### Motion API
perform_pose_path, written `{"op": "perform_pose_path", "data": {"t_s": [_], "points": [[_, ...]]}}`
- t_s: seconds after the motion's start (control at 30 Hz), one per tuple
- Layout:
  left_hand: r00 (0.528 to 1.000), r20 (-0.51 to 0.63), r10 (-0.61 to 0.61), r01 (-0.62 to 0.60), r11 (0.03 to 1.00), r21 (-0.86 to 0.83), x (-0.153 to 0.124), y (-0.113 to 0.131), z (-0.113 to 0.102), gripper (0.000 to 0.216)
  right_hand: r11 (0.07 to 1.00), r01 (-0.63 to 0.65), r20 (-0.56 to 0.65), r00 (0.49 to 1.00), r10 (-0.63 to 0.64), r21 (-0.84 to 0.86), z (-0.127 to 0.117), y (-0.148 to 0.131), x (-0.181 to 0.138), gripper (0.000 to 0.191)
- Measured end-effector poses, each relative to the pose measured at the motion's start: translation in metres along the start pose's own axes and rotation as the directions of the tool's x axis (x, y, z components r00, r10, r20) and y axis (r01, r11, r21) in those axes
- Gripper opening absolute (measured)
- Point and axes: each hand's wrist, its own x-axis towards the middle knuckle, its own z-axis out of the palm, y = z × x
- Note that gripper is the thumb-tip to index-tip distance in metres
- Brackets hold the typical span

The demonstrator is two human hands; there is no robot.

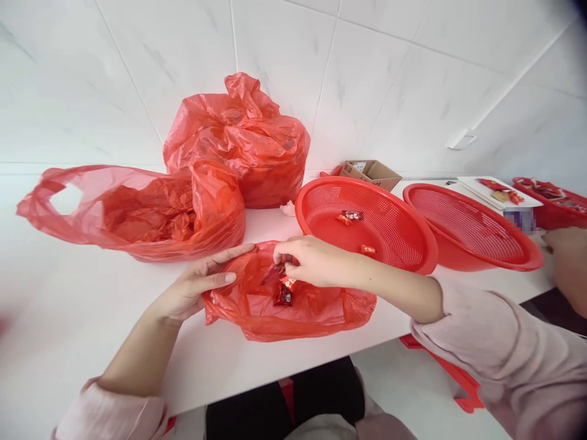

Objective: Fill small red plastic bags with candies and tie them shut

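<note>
A small red plastic bag (293, 315) lies open at the near edge of the white table (68, 305). My left hand (197, 284) holds its left rim, fingers stretched along the plastic. My right hand (307, 260) reaches into the bag and pinches a red wrapped candy (274, 272). Another wrapped candy (284, 295) lies loose inside the bag. Just right of my hands stands a red perforated basket (389, 244) with a few wrapped candies (352, 216) in it.
Two large red plastic bags (151, 214) (243, 143) sit at the back left against the white tiled wall. A second red basket (472, 229), a small cardboard box (371, 173), a white tray (498, 192) and another person's hand (566, 244) are to the right.
</note>
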Motion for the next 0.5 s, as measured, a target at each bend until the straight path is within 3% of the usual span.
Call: {"op": "perform_pose_path", "data": {"t_s": [0.13, 0.3, 0.4, 0.5], "points": [[1.0, 0.009, 0.016, -0.015, 1.0, -0.019, -0.001, 0.001, 0.0, 0.054, 0.998, -0.033, 0.007, 0.999, 0.033, 0.053, 0.002, 0.005, 0.008, 0.029], [1.0, 0.001, 0.01, -0.01, 1.0, -0.012, -0.003, 0.003, 0.001, 0.054, 0.992, -0.051, 0.014, 0.999, 0.05, 0.116, 0.001, 0.004, 0.006, 0.02], [1.0, -0.003, 0.015, -0.015, 1.0, 0.002, -0.003, 0.002, 0.0, 0.054, 0.989, -0.004, -0.05, 0.999, 0.012, 0.145, -0.004, 0.01, 0.005, 0.018], [1.0, -0.021, 0.01, -0.009, 1.0, 0.019, -0.003, 0.002, -0.001, 0.054, 0.984, 0.003, -0.181, 0.983, 0.03, 0.181, -0.026, 0.036, 0.008, 0.02]]}}
